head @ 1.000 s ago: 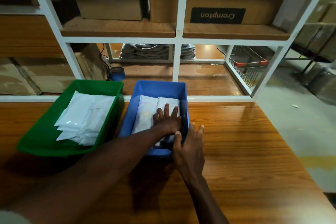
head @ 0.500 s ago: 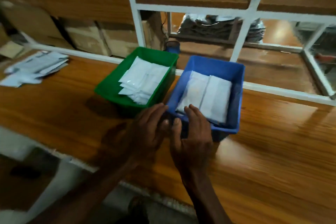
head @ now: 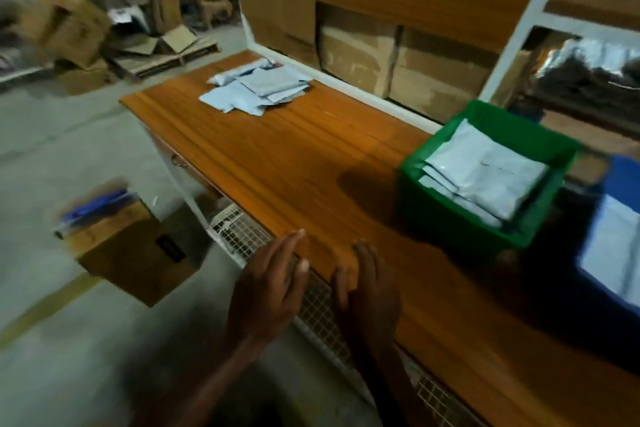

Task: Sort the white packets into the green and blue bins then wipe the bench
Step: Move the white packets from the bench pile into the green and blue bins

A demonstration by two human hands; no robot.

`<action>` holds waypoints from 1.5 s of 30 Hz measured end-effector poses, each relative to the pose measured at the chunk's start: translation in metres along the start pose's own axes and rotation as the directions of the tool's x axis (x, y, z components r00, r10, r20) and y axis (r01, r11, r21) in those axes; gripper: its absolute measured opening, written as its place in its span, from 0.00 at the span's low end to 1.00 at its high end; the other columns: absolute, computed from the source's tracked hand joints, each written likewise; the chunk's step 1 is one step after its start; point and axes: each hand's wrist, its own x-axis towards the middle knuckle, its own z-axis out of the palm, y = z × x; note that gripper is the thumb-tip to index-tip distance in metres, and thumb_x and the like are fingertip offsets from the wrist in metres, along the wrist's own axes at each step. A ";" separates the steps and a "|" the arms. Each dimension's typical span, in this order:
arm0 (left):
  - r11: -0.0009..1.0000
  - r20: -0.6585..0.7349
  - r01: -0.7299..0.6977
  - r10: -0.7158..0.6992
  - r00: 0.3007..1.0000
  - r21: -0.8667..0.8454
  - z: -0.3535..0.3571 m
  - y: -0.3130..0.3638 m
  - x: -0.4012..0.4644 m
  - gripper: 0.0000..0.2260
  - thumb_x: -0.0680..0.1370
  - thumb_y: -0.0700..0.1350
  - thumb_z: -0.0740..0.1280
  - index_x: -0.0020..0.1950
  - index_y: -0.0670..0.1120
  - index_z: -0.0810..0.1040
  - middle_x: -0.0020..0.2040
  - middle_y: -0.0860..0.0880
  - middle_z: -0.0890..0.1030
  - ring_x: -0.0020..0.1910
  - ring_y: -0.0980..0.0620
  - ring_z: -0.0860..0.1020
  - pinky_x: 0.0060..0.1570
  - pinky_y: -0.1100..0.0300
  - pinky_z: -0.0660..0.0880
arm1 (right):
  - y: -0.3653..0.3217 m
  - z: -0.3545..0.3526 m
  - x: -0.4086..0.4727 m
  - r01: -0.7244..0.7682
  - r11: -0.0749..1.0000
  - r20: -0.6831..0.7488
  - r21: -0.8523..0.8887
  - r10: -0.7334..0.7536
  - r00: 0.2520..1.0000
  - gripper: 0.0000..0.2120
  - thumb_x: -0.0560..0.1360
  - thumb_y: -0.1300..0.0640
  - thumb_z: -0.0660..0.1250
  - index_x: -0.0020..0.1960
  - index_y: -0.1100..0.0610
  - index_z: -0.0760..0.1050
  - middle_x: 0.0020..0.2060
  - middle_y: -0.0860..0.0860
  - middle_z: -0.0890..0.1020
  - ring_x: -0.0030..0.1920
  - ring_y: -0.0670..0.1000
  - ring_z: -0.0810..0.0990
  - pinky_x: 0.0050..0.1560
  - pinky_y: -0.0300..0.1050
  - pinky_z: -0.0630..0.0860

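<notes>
A cardboard box [head: 133,246] stands on the floor left of the desk [head: 311,163], apart from the work. The loose pile of packets [head: 258,88] lies at the far left end of the desk, well apart from both bins; this reads as the unsorted stock, kept clear of the bins so that sorted and unsorted items do not mix. The packets in the pile overlap at mixed angles, with no single shared long axis; the topmost one lies with its long axis running roughly along the desk's length. The left hand [head: 268,291] hovers at the near desk edge, its fingers [head: 289,246] straight, close together and holding nothing. The right hand [head: 369,291] rests just beside it on the desk edge, fingers extended and also empty. Both hands point towards the pile, which suggests the next packet is to be fetched from there. The green bin [head: 450,218] sits to the right on the desk and holds a flat stack of packets whose long axes run diagonally, from the near-left corner towards the far-right. The blue bin [head: 623,180], partly cut off at the right edge, touches or nearly touches the green bin and holds flat packets; their heading cannot be told.
</notes>
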 end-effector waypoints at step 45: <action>0.924 0.641 -0.329 0.134 0.756 0.195 -0.012 -0.485 0.664 0.28 0.79 0.67 0.45 0.78 0.62 0.52 0.81 0.51 0.55 0.78 0.44 0.56 0.75 0.41 0.55 | -0.121 0.500 0.493 -0.525 0.650 0.211 -0.550 0.716 0.665 0.34 0.77 0.31 0.50 0.79 0.39 0.45 0.81 0.52 0.39 0.79 0.64 0.36 0.69 0.78 0.48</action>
